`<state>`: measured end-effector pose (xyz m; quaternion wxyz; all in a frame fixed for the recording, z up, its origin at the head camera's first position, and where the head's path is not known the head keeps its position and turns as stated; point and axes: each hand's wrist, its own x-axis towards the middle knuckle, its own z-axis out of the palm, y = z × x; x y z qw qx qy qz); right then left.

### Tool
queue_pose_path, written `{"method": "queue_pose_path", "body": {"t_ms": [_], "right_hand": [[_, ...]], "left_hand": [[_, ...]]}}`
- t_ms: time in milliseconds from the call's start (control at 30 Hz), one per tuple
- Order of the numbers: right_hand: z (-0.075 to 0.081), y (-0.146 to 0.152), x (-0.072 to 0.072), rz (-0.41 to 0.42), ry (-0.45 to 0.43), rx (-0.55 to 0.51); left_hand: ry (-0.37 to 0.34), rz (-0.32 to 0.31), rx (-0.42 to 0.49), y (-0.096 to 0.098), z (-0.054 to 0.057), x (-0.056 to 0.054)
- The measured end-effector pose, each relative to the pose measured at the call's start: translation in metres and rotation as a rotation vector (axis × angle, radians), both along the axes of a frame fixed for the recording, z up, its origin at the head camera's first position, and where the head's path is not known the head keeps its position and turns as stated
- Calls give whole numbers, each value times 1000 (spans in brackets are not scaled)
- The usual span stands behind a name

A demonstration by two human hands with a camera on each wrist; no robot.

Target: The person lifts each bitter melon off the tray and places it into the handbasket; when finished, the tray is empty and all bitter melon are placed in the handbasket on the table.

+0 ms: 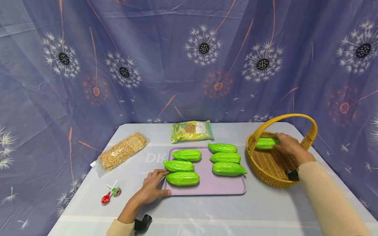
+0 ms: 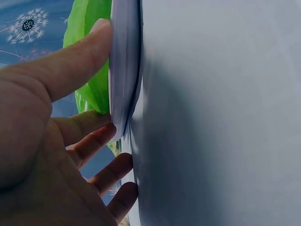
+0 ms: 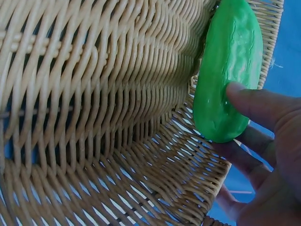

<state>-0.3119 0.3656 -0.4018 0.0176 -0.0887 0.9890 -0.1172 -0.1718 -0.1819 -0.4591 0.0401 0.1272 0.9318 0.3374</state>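
Inside the wicker basket [image 1: 273,168], my right hand [image 1: 287,144] grips a bright green bitter melon [image 3: 228,70] by one end. Its thumb lies on top and its fingers reach underneath. My left hand [image 1: 152,186] is at the left front corner of the lilac tray [image 1: 206,188]. In the left wrist view its thumb touches the tray rim, and the other fingers are spread loosely beside it. On the tray lie two columns of bitter melons, three on the left, nearest one [image 1: 182,179] by the left fingertips, and three on the right [image 1: 225,158].
A clear bag of corn kernels [image 1: 122,152] lies at the left, with two lollipops [image 1: 106,198] in front of it. Behind the tray is a green and yellow packet [image 1: 192,131]. The basket's tall handle [image 1: 286,115] arches over the opening. A patterned curtain [image 1: 165,65] encloses the table.
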Motion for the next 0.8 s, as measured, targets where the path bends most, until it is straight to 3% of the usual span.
{"method": "queue_pose_path", "body": {"t_ms": [267,800], "right_hand": [[2,-6,12,-20,-20,-2],[-1,-24,52,-85,-21,4]], "left_hand": [[-8,2,2,0,1,0],[4,0,8,-1,0,1]]}}
